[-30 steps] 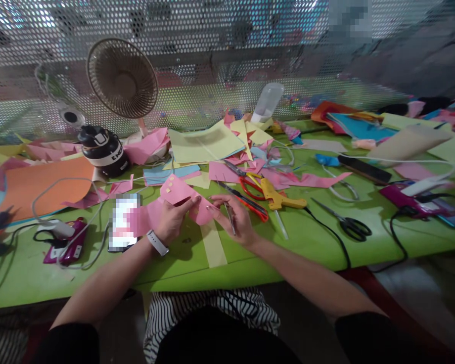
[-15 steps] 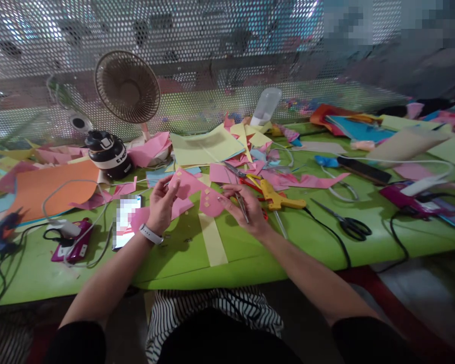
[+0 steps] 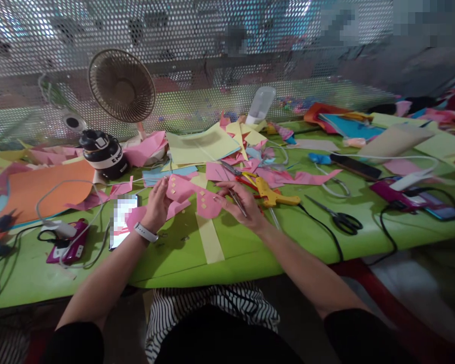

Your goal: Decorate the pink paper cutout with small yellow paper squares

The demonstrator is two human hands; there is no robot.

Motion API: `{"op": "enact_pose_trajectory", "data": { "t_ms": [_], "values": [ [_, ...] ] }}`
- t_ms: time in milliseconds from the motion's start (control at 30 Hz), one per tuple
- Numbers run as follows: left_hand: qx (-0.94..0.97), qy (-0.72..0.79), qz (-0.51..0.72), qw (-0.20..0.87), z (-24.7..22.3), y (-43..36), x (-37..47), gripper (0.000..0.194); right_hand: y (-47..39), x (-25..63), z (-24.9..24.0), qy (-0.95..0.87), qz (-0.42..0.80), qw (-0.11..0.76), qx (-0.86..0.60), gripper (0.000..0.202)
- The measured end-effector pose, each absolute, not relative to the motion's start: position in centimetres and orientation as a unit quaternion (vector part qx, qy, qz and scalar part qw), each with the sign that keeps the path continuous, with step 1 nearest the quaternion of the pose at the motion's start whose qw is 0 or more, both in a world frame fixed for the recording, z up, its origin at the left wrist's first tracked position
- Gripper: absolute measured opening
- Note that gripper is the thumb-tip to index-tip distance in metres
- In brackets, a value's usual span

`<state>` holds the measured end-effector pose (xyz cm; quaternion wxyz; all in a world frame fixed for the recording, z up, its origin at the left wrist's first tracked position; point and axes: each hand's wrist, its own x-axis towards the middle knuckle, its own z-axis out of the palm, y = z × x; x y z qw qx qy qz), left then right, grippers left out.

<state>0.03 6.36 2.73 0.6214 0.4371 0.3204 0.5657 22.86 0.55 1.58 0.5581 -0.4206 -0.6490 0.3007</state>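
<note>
A pink paper piece (image 3: 208, 206) with small yellowish diamond shapes on it spans the gap between my hands. My left hand (image 3: 158, 205), with a white watch band at the wrist, grips its left part. My right hand (image 3: 242, 205) holds metal tweezers (image 3: 238, 202) and touches the paper's right edge with its fingers. Beneath the paper, a pale yellow strip (image 3: 210, 242) lies on the green table (image 3: 250, 258). More pink paper (image 3: 178, 208) lies just right of my left hand. A lit phone (image 3: 124, 222) is left of my left wrist.
A yellow glue gun (image 3: 275, 194) and red-handled scissors lie beyond my right hand; black scissors (image 3: 345, 220) are further right. A fan (image 3: 122, 86), black bottle (image 3: 104, 154), purple power blocks (image 3: 70, 242), cables and paper scraps surround the area. A perforated screen (image 3: 197, 65) stands behind.
The view has shifted slightly, moving the scene left. The pink paper is turned a little, and more of the diamonds on its left part show now.
</note>
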Motion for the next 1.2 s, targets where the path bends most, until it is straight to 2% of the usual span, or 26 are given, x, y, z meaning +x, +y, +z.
{"op": "enact_pose_trajectory", "data": {
  "t_ms": [133, 233, 400, 567, 633, 700, 800, 867, 933, 1033, 1100, 1200],
  "values": [
    [0.458, 0.358, 0.554, 0.596, 2.4, 6.3, 0.3, 0.028, 0.8, 22.9, 1.7, -0.66, 0.304, 0.547, -0.416, 0.035],
    [0.442, 0.36, 0.566, 0.596, 2.6, 6.0, 0.6, 0.029, 1.1, 23.1, 1.5, -0.647, 0.289, 0.561, -0.427, 0.037],
    [0.435, 0.354, 0.54, 0.628, 3.5, 5.7, 0.7, 0.037, 1.6, 23.9, 1.5, -0.674, 0.269, 0.537, -0.429, 0.04],
    [0.388, 0.355, 0.611, 0.591, 3.8, 6.8, 0.0, 0.036, 2.5, 25.4, 2.1, -0.695, 0.127, 0.541, -0.457, 0.044],
    [0.367, 0.355, 0.638, 0.576, 3.7, 7.4, -0.3, 0.036, 2.9, 26.0, 2.2, -0.712, 0.075, 0.496, -0.492, 0.04],
    [0.353, 0.352, 0.656, 0.566, 3.7, 7.8, -0.5, 0.037, 3.2, 26.4, 2.0, -0.749, 0.073, 0.41, -0.515, 0.036],
    [0.345, 0.347, 0.662, 0.568, 3.6, 8.0, -0.6, 0.041, 3.6, 26.3, 1.2, -0.808, 0.082, 0.29, -0.507, 0.042],
    [0.341, 0.338, 0.661, 0.576, 3.6, 7.8, -0.4, 0.044, 3.7, 26.0, 0.8, -0.822, 0.062, 0.262, -0.503, 0.047],
    [0.335, 0.324, 0.659, 0.591, 3.6, 7.6, -0.1, 0.046, 3.6, 25.8, 1.0, -0.811, 0.054, 0.277, -0.512, 0.047],
    [0.336, 0.308, 0.648, 0.611, 3.6, 7.1, 0.3, 0.047, 3.3, 25.5, 2.3, -0.746, 0.104, 0.374, -0.542, 0.036],
    [0.348, 0.303, 0.631, 0.624, 3.7, 6.6, 0.5, 0.045, 3.1, 25.2, 3.5, -0.677, 0.19, 0.444, -0.556, 0.026],
    [0.363, 0.301, 0.607, 0.64, 3.9, 5.7, 0.9, 0.045, 3.3, 24.3, 4.6, -0.587, 0.353, 0.486, -0.543, 0.035]
  ]
}}
